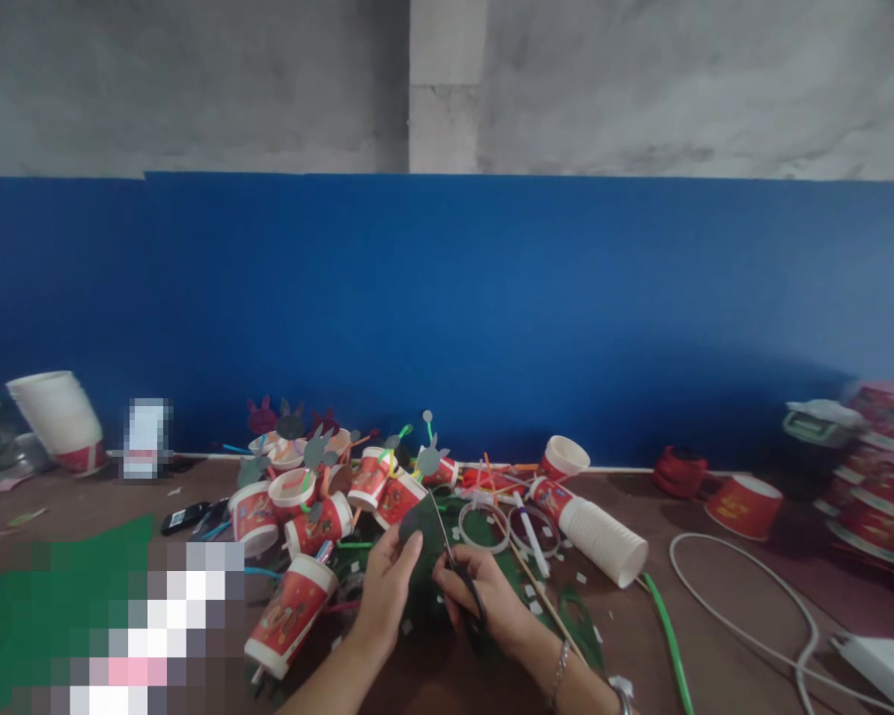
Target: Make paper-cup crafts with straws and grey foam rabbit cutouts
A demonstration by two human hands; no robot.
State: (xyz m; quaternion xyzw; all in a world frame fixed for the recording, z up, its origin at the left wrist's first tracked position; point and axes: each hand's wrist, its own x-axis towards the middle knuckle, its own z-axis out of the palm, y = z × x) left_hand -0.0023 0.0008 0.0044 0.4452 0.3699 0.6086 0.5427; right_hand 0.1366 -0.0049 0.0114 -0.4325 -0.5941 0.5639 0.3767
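Observation:
My left hand [387, 586] pinches a dark green sheet [423, 524], paper or felt, with the thumb on top. Black-handled scissors [468, 588] are in my right hand [496, 596], fingers through the loops. Their blades point up and away, along the right side of the sheet; whether they cut into it I cannot tell. Just beyond my hands lie red and white paper cups [400, 497], several with pipe cleaners and rabbit-shaped cutouts [432, 457]. One cup [292, 616] lies tilted left of my left hand. Two rings of clear tape [484, 526] and a white marker [532, 536] are near my right hand.
A nested stack of cups [603, 536] lies to the right, near a green pipe cleaner [669, 641]. A white cable [749, 546] loops beside a white power strip [879, 665]. Red paper buckets [890, 487] stand at far right. Green sheet material [60, 586] lies left. A blue panel [447, 318] rises behind.

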